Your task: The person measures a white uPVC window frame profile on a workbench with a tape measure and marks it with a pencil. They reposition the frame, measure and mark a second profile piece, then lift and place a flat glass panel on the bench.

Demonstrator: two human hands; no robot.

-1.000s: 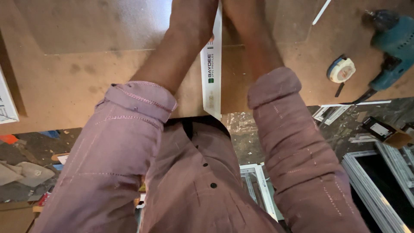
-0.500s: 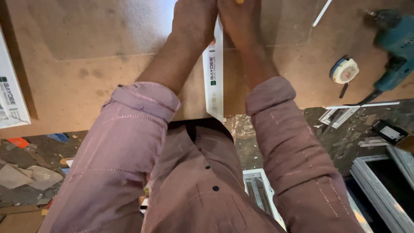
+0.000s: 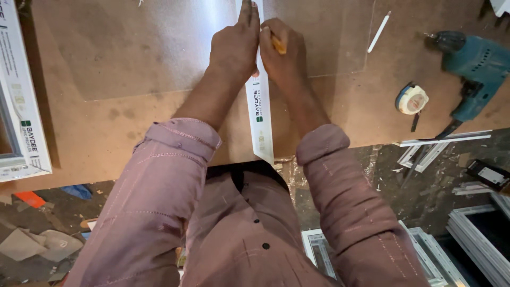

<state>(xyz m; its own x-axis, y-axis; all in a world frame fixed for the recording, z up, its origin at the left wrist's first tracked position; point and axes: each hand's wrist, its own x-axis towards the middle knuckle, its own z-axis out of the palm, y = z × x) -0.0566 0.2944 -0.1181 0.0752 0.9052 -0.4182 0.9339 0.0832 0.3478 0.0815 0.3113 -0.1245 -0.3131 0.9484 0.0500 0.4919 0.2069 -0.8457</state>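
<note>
A long white plastic profile strip (image 3: 261, 122) lies on the brown board table (image 3: 133, 69), running away from me, its near end cut at a slant over the table edge. My left hand (image 3: 234, 45) presses flat on the strip's left side, fingers stretched forward. My right hand (image 3: 284, 50) is closed around a small yellow-orange pencil (image 3: 278, 45), its tip at the strip's right edge. Both pink sleeves are rolled up.
A teal power drill (image 3: 473, 58) and a round tape measure (image 3: 411, 99) lie at the right, a thin white stick (image 3: 378, 31) further back. A white window frame (image 3: 24, 111) lies at the left edge. White frames and scraps (image 3: 478, 234) cover the floor.
The view has tilted up, so both hands now show in full. They stay on the strip in the same spot; the pencil in my right hand is now visible.
</note>
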